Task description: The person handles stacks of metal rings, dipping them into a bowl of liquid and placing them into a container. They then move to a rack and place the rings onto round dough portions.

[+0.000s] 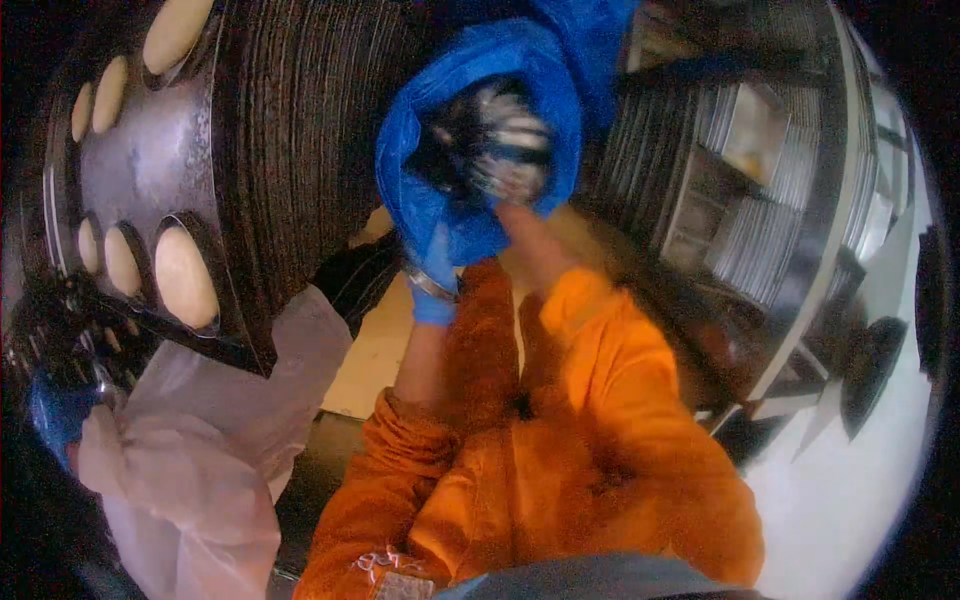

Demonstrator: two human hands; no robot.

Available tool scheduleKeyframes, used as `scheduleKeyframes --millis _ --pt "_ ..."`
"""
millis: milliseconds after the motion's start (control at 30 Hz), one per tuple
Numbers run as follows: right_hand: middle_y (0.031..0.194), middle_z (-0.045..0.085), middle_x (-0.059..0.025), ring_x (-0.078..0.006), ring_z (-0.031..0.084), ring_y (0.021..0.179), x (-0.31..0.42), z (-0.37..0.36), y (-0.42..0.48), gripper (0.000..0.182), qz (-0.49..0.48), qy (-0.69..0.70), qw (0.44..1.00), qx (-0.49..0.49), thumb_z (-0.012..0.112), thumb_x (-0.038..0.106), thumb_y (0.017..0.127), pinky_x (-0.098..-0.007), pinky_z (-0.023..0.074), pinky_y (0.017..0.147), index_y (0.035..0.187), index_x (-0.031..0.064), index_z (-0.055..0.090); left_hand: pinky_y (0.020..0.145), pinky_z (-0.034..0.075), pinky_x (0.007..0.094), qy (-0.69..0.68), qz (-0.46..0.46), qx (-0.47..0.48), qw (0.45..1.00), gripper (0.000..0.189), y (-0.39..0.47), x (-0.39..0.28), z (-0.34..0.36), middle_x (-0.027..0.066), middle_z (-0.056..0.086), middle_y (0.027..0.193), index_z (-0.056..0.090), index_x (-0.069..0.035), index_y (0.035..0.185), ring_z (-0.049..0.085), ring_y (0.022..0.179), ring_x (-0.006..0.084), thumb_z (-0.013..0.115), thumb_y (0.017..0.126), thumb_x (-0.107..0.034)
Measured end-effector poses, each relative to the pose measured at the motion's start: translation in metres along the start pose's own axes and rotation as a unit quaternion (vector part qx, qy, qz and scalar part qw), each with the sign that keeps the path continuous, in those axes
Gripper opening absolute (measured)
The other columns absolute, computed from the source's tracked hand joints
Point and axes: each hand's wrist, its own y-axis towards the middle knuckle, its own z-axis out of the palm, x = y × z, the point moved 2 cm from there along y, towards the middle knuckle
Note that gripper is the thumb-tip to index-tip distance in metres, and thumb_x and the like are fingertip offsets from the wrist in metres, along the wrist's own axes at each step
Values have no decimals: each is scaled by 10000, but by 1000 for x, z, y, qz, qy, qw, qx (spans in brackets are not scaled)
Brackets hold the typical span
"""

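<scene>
An open blue plastic bag [394, 142] is in front of me. Inside it is a blurred cluster of dark and shiny whitish items [514, 135] that I cannot name. My left hand [437, 259], in a blue glove with a metal band at the wrist, holds the near left edge of the bag. From an orange sleeve, my right hand [521, 225] reaches over the near right rim into the mouth. It is blurred, and its fingers merge with the contents, so its grip does not show.
At left, several pale oval pieces [186, 277] sit in oval openings of a dark metal surface [142, 165]. Close by is another person in a pale garment [187, 465] with a blue-gloved hand [56, 420]. Racks with stacked thin sheets [757, 247] stand at right.
</scene>
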Motion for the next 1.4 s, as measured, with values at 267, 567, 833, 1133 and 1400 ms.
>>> scheduleKeyframes --millis 267,567,833,1133,1400 --pt "1124 543 -116 -266 532 1022 66 -28 19 518 -106 -372 864 322 623 409 686 -413 427 855 1086 87 553 881 392 343 -57 -11 -35 998 385 1 -31 -4 103 492 1157 479 7 1149 479 1019 211 533 818 -182" --pt "959 600 -180 -298 594 879 46 -62 61 390 -231 -400 872 165 580 392 701 -392 469 776 907 65 639 885 391 349 -174 -15 -50 983 457 7 -28 -7 97 481 1160 422 -13 1204 482 1012 231 543 793 -171" --pt "941 585 -190 -310 572 874 18 -94 -68 346 -268 -219 922 -176 568 321 763 -413 445 802 966 41 577 895 390 380 -410 -109 -22 905 467 19 -35 14 112 483 1163 426 -19 1199 488 1009 268 539 761 -134" --pt "822 577 -52 -181 536 720 -121 -31 -49 217 112 557 822 30 551 207 775 -310 436 666 907 37 576 826 400 435 404 146 175 886 461 -26 -95 1 265 515 1022 386 -9 1188 507 936 383 522 819 -249" --pt "747 573 -24 -162 514 651 -114 -17 -76 177 102 546 831 -29 498 179 801 -306 425 606 886 49 584 781 441 412 617 175 470 606 392 32 -69 79 249 548 1005 500 -13 1123 535 924 389 448 825 -262"
